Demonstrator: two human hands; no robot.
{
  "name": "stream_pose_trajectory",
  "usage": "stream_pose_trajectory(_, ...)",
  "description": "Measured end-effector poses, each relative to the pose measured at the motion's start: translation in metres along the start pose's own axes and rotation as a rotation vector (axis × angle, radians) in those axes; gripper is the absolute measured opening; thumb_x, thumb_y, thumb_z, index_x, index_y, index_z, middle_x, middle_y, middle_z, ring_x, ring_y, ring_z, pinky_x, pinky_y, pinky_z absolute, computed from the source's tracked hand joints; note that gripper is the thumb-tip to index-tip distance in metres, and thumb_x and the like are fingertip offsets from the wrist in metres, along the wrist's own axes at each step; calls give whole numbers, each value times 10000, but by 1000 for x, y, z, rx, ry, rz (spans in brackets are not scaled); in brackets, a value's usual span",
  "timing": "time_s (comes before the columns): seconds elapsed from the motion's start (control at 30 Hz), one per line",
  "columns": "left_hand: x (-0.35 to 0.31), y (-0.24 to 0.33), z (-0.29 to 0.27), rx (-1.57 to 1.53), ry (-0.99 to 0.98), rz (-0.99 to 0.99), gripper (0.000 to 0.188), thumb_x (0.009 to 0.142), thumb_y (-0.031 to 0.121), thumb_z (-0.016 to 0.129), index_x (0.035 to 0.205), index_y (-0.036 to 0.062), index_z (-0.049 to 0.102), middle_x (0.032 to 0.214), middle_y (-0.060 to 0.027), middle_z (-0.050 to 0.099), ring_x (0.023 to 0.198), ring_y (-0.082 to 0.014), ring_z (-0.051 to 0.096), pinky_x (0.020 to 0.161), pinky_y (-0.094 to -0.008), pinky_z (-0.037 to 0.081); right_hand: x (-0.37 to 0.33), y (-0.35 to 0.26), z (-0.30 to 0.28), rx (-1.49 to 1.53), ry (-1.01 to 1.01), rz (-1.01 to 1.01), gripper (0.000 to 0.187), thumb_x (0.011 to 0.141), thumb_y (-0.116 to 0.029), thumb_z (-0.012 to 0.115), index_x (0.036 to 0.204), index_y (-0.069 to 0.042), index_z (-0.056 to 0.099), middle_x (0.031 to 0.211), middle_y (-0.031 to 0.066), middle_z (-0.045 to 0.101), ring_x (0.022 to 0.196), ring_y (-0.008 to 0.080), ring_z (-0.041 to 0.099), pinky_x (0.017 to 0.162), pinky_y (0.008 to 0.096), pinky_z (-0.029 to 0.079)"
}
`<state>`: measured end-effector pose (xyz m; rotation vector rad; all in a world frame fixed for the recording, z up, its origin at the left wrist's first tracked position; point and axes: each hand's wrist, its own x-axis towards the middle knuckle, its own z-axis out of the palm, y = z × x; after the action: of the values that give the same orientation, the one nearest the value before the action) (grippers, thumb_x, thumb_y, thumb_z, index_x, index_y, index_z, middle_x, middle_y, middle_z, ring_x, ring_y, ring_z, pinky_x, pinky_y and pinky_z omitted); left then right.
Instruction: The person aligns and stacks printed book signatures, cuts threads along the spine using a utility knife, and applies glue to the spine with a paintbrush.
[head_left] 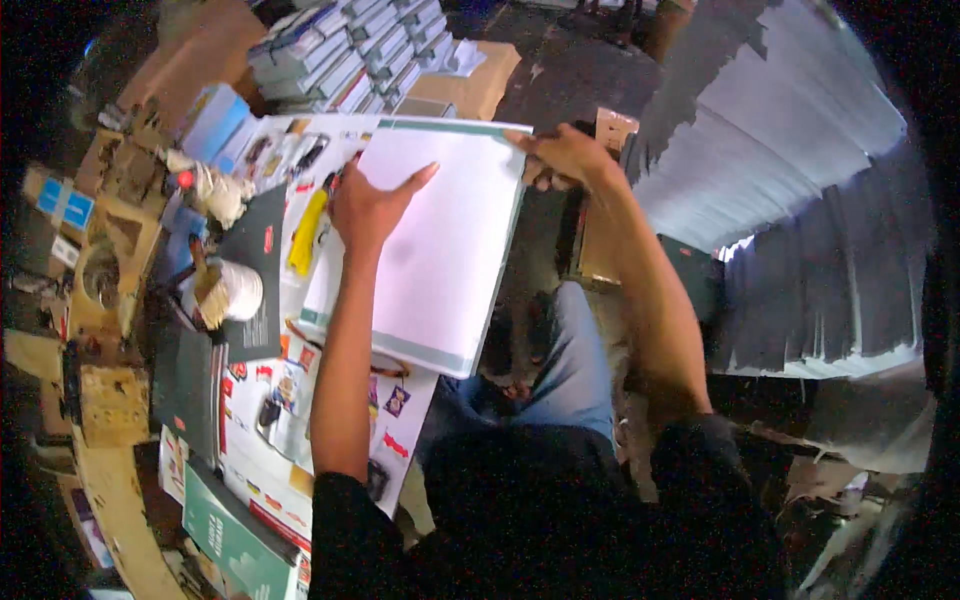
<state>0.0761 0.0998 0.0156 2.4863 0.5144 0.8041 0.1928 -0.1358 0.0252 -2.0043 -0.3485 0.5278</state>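
A large white-faced book [445,250] with green strips along its edges lies on the table in front of me. My left hand [370,208] rests at its left side, thumb stretched out over the white sheet; its other fingers are partly hidden. At the far right corner, my right hand [565,158] has its fingers bent around the edge of the book, with the index finger along the top. Just left of my left hand lies a yellow tool [307,232], its kind unclear.
On the left stand a white pot [238,290] with a brush and dark covers [255,225]. A green book [235,540] lies at the near left. Beyond the table are stacked books [350,50]. Grey and dark sheets [800,250] hang in layers at right.
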Motion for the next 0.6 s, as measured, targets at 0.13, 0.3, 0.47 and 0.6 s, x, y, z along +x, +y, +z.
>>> stream_pose_trajectory(0.13, 7, -18, 14, 33, 62, 17, 996, 528, 678, 798, 1143, -75, 579, 1104, -260, 632, 1042, -378, 612, 922, -418, 481, -26, -17, 6, -156, -16, -24, 652, 843, -617, 586, 715, 21, 625, 637, 98, 654, 462, 120, 569, 387, 233, 411)
stream_pose_trajectory(0.3, 5, -27, 20, 174, 47, -51, 1076, 462, 781, 741, 1119, -60, 601, 1062, -266, 643, 999, -414, 623, 899, -449, 491, -93, -14, 57, -52, -154, 144, 618, 818, -609, 629, 796, 8, 672, 664, 87, 656, 518, 118, 599, 474, 221, 438)
stream_pose_trajectory(0.47, 4, -11, 7, 109, -86, -121, 1056, 469, 774, 748, 1079, -78, 614, 1114, -250, 619, 996, -362, 635, 819, -447, 522, -101, -4, 58, 43, -79, 95, 618, 807, -608, 644, 895, 2, 682, 687, 76, 661, 537, 114, 598, 498, 218, 446)
stream_pose_trajectory(0.6, 3, -13, 10, 245, -104, -185, 998, 489, 751, 753, 1091, -37, 639, 1152, -238, 601, 1103, -367, 576, 945, -517, 434, -137, -37, 88, -63, 56, 70, 618, 807, -596, 654, 842, 21, 664, 689, 58, 649, 540, 119, 600, 489, 220, 445)
